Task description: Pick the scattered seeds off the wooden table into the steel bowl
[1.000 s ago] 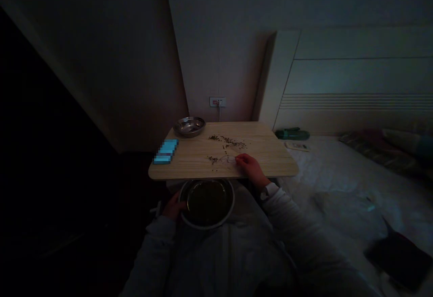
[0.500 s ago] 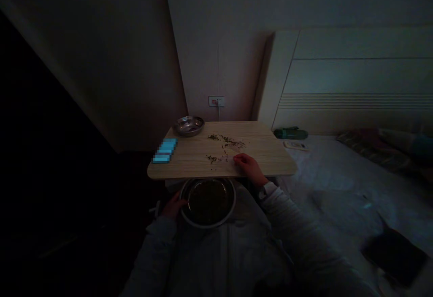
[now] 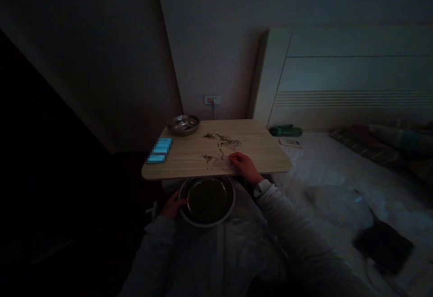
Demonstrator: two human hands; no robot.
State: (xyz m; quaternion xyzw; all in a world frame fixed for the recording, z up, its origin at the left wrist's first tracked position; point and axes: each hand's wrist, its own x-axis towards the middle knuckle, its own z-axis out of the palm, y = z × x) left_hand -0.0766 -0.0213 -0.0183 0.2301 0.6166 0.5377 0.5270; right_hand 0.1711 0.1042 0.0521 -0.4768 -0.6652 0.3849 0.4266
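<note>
A round metal bowl [image 3: 207, 200] with dark contents rests in my lap just under the front edge of a small wooden table [image 3: 264, 152]. My left hand [image 3: 172, 206] grips the bowl's left rim. My right hand [image 3: 244, 166] lies on the table near its front edge, fingers curled together beside small dark grains [image 3: 221, 141] scattered across the wood. What the fingers pinch, if anything, is too small to see. An empty shallow metal dish [image 3: 183, 124] stands at the table's back left corner.
A blurred blue rectangle [image 3: 159, 150] lies on the table's left side. A wall socket [image 3: 212, 99] is behind the table. To the right is a bed with a white headboard [image 3: 352, 80], a green bottle [image 3: 286, 131], bedding and a dark flat object [image 3: 382, 246].
My right hand has slid slightly left and toward the table's front edge among the grains. The view has shifted a little right. My left hand still holds the bowl.
</note>
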